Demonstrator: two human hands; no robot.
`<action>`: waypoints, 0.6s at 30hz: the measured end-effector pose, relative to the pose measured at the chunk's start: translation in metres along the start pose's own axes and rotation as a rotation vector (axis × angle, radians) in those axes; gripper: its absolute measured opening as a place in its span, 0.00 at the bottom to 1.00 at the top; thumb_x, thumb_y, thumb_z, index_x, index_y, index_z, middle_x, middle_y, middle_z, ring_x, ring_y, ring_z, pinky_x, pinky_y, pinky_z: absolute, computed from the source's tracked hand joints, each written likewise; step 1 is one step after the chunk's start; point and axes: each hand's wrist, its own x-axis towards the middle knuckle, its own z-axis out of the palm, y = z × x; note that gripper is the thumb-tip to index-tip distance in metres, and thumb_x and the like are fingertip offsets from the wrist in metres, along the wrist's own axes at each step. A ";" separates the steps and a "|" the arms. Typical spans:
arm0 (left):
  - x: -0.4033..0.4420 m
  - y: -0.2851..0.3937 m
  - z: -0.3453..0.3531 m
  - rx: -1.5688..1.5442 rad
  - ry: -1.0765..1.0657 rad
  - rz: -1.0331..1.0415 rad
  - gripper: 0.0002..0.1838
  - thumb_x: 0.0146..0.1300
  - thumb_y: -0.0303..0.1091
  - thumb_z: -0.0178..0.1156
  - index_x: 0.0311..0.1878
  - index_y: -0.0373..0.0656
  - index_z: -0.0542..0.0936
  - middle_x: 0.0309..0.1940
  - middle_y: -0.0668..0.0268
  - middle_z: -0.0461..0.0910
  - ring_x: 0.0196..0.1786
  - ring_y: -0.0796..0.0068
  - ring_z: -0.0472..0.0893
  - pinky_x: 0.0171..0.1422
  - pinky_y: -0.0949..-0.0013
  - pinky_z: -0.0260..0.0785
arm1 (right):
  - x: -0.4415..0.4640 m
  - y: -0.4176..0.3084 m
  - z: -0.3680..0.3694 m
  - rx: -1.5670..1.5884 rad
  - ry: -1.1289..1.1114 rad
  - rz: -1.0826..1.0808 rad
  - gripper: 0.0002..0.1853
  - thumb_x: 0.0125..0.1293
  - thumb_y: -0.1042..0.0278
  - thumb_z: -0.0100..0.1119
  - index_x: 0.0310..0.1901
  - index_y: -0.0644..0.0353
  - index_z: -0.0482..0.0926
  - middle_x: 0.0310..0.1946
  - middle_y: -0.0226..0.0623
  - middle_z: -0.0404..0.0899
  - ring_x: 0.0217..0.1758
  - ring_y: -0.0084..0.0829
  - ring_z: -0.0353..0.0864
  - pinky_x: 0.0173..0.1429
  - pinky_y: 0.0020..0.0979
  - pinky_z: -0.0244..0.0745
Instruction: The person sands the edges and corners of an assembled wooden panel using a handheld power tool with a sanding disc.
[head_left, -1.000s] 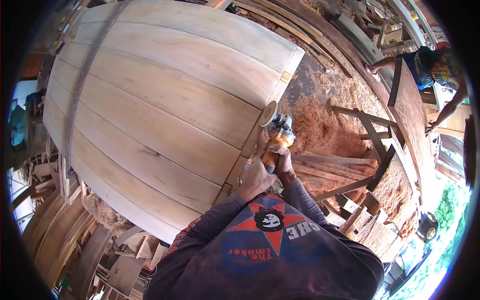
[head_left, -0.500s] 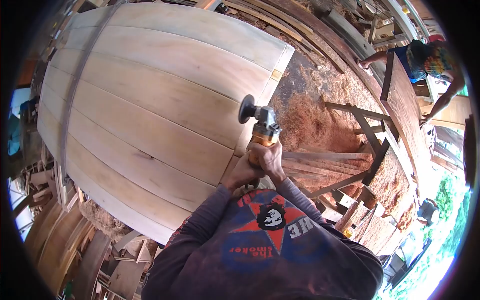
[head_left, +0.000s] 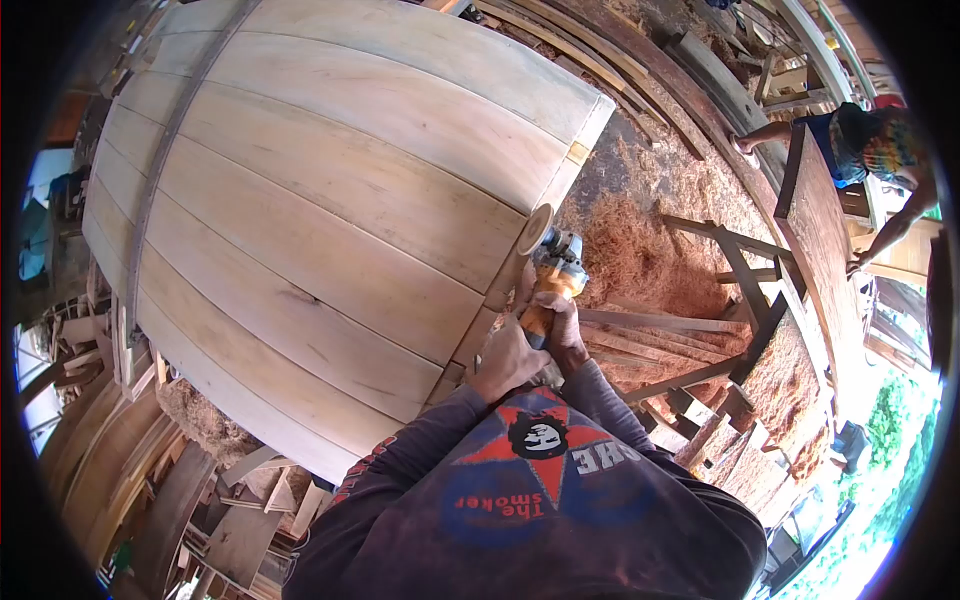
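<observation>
An angle grinder (head_left: pixel 556 272) with a yellow body and grey head is held in both hands. My left hand (head_left: pixel 507 358) is closed around the rear of its body. Closer to the head, my right hand (head_left: pixel 562 322) wraps the yellow housing. The round disc (head_left: pixel 537 230) is tilted at the near right edge of a large pale panel (head_left: pixel 350 190) made of several joined planks. Whether the disc touches the wood, I cannot tell. A dark metal bar (head_left: pixel 170 150) runs across the panel's far left part.
Reddish sawdust (head_left: pixel 640 260) covers the ground to the right. A wooden trestle (head_left: pixel 745 265) stands there beside a long brown board (head_left: pixel 815 230), with another person (head_left: pixel 865 140) bending over it. Scrap wood (head_left: pixel 240 530) lies at lower left.
The grinder and both hands have shifted right and slightly down in view. Its disc has turned, now showing a paler face beside the panel edge. The whole view has moved slightly.
</observation>
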 end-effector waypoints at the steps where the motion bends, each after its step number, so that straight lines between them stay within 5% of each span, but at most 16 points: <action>1: 0.002 -0.004 0.003 -0.001 -0.001 0.001 0.44 0.48 0.44 0.73 0.62 0.24 0.67 0.44 0.30 0.83 0.52 0.32 0.85 0.60 0.43 0.77 | -0.001 -0.001 0.002 -0.001 0.001 0.000 0.16 0.56 0.68 0.64 0.45 0.65 0.83 0.35 0.36 0.84 0.34 0.31 0.84 0.45 0.36 0.85; 4: 0.008 -0.016 0.004 -0.031 0.020 0.004 0.43 0.46 0.45 0.75 0.60 0.26 0.70 0.45 0.32 0.84 0.53 0.29 0.83 0.59 0.43 0.77 | -0.005 -0.006 0.019 -0.058 0.035 -0.039 0.15 0.56 0.67 0.66 0.45 0.63 0.84 0.35 0.34 0.85 0.35 0.30 0.85 0.45 0.35 0.84; 7: 0.018 -0.025 -0.005 -0.087 0.025 0.040 0.37 0.46 0.39 0.76 0.58 0.32 0.75 0.42 0.46 0.88 0.47 0.41 0.88 0.53 0.50 0.80 | -0.012 -0.016 0.041 -0.222 0.069 -0.114 0.16 0.56 0.66 0.69 0.45 0.62 0.84 0.35 0.32 0.85 0.36 0.26 0.85 0.43 0.32 0.82; 9: 0.030 -0.037 -0.010 -0.581 -0.423 -0.081 0.33 0.48 0.33 0.76 0.59 0.36 0.77 0.42 0.59 0.86 0.40 0.67 0.87 0.42 0.63 0.80 | -0.022 -0.025 0.060 -0.569 0.157 -0.199 0.16 0.56 0.66 0.70 0.45 0.62 0.84 0.35 0.30 0.85 0.36 0.23 0.83 0.42 0.30 0.80; 10: 0.033 -0.044 -0.002 -0.760 -0.387 0.033 0.29 0.48 0.29 0.74 0.56 0.39 0.79 0.41 0.68 0.83 0.37 0.82 0.80 0.38 0.72 0.75 | -0.025 -0.029 0.066 -0.573 0.111 -0.215 0.16 0.56 0.67 0.71 0.46 0.62 0.84 0.35 0.30 0.84 0.36 0.22 0.82 0.41 0.30 0.79; 14: 0.018 -0.032 -0.004 -0.770 -0.330 0.126 0.32 0.48 0.31 0.75 0.60 0.38 0.77 0.43 0.61 0.85 0.41 0.70 0.86 0.43 0.64 0.79 | -0.042 -0.036 0.068 -0.475 0.092 -0.252 0.17 0.56 0.69 0.69 0.48 0.62 0.82 0.35 0.31 0.84 0.35 0.26 0.83 0.41 0.31 0.80; 16: 0.003 -0.011 -0.006 -0.444 -0.088 0.296 0.41 0.47 0.34 0.76 0.66 0.36 0.72 0.47 0.50 0.86 0.49 0.51 0.88 0.54 0.55 0.80 | -0.038 -0.035 0.045 -0.345 -0.017 -0.195 0.18 0.57 0.68 0.66 0.50 0.63 0.82 0.37 0.32 0.84 0.36 0.27 0.84 0.43 0.31 0.81; 18: -0.016 0.005 -0.010 -0.287 -0.092 0.139 0.45 0.47 0.36 0.76 0.69 0.34 0.68 0.49 0.45 0.85 0.53 0.44 0.86 0.59 0.52 0.78 | -0.033 -0.021 0.023 -0.238 -0.022 -0.137 0.19 0.57 0.67 0.64 0.51 0.62 0.81 0.38 0.32 0.83 0.37 0.28 0.84 0.45 0.32 0.82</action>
